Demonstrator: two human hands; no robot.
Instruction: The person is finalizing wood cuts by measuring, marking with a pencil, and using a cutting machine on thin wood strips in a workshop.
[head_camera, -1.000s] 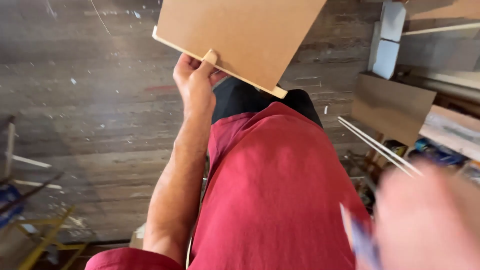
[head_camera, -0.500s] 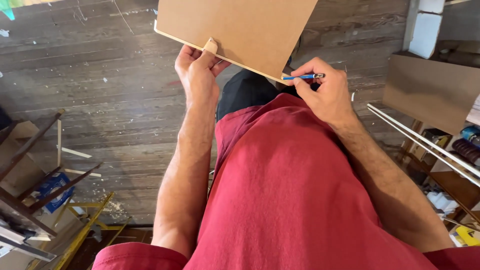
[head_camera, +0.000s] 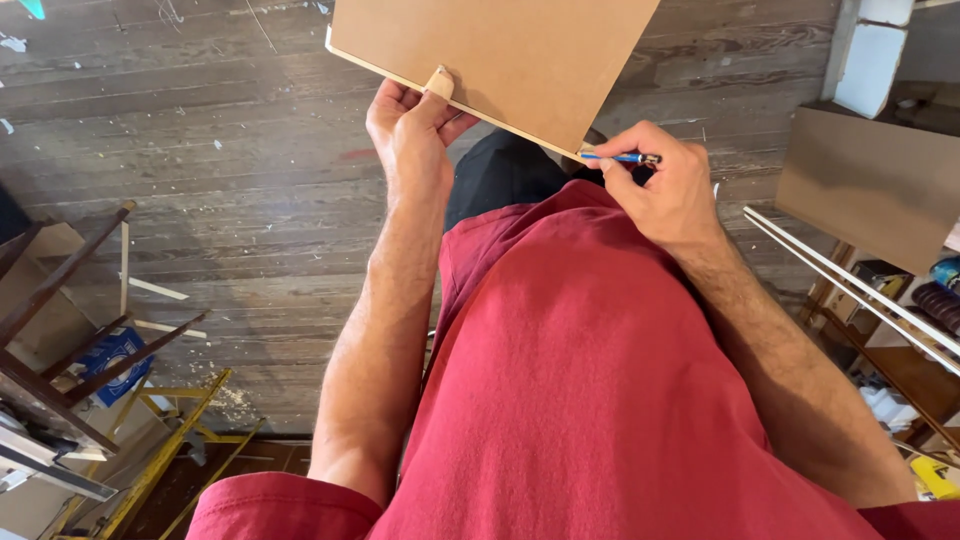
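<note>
A flat brown fibreboard panel (head_camera: 520, 50) is held out in front of me above a worn wooden floor. My left hand (head_camera: 412, 130) grips its near edge, thumb on top of the board. My right hand (head_camera: 668, 185) holds a blue pen (head_camera: 620, 158) sideways, its tip at the panel's near right corner. I wear a red shirt and dark trousers, which fill the lower middle of the view.
Dark wooden frames and a yellow metal stand (head_camera: 150, 460) are at the lower left. Another brown board (head_camera: 870, 180) and white strips (head_camera: 850, 275) lean at the right, with white blocks (head_camera: 870, 50) above. The plank floor (head_camera: 200, 150) carries scattered debris.
My right hand came up from a blur at the lower right with the pen and now rests at the panel's near corner. My left hand kept its grip on the board.
</note>
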